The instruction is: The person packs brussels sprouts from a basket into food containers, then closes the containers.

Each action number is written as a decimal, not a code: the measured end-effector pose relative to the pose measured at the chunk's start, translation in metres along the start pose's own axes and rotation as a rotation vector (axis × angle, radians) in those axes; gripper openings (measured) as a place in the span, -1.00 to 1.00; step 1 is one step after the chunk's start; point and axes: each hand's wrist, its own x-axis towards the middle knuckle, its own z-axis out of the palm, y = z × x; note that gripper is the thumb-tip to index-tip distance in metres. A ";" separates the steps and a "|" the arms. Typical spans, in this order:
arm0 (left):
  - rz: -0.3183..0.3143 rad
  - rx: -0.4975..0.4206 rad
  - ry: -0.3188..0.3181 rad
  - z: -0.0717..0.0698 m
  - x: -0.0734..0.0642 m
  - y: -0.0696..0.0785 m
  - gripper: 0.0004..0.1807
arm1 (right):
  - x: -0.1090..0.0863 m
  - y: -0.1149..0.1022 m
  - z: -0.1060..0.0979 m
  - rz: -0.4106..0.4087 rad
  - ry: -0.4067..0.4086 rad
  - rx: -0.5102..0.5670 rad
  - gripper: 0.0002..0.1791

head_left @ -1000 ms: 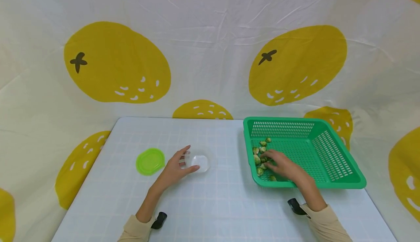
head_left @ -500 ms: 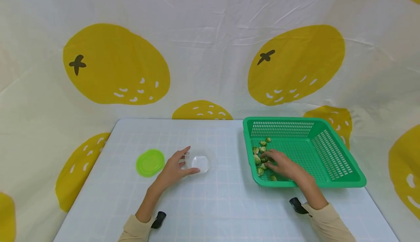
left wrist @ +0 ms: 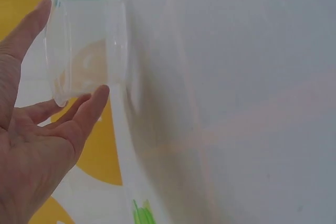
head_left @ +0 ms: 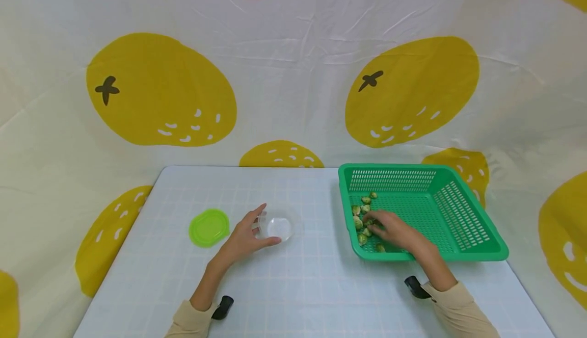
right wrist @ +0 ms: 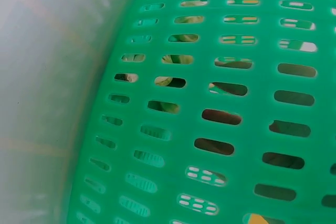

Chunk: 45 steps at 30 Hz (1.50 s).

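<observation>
Thumb and fingers of my left hand are spread around a clear plastic container. In the left wrist view its rim is beside the thumb, and fingertips touch the lower side of the clear wall. To the left lies a bright green lid. Inside the green basket, my right hand curls its fingers and thumb about a small Brussels sprout. Several more Brussels sprouts are around its fingertips. The right wrist view mostly shows the slotted basket wall, which hides the grip.
The pale checked table ends at a white curtain printed with large yellow fruit. The basket's raised rim stands on the right side, near the table's right edge. A black wrist camera sits at the left sleeve.
The left thumb has shifted slightly toward the near side of the container. The right hand stays among the sprouts, and the head view has drifted a little.
</observation>
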 end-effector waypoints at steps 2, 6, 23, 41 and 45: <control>-0.002 -0.012 -0.003 0.001 0.001 0.000 0.18 | 0.000 0.001 0.000 -0.003 -0.004 -0.004 -0.81; -0.004 -0.021 -0.005 0.004 0.003 -0.001 0.18 | -0.001 0.003 -0.001 -0.036 0.006 -0.020 -0.85; -0.008 -0.040 -0.006 0.006 0.002 -0.001 0.18 | 0.002 0.000 -0.001 -0.164 0.335 -0.056 -0.73; 0.006 -0.035 -0.006 0.003 0.000 -0.001 0.18 | 0.035 -0.045 -0.010 -0.196 0.522 0.040 -0.72; -0.015 -0.040 -0.004 0.001 -0.001 0.000 0.18 | 0.043 -0.054 -0.007 -0.183 0.511 0.076 -0.74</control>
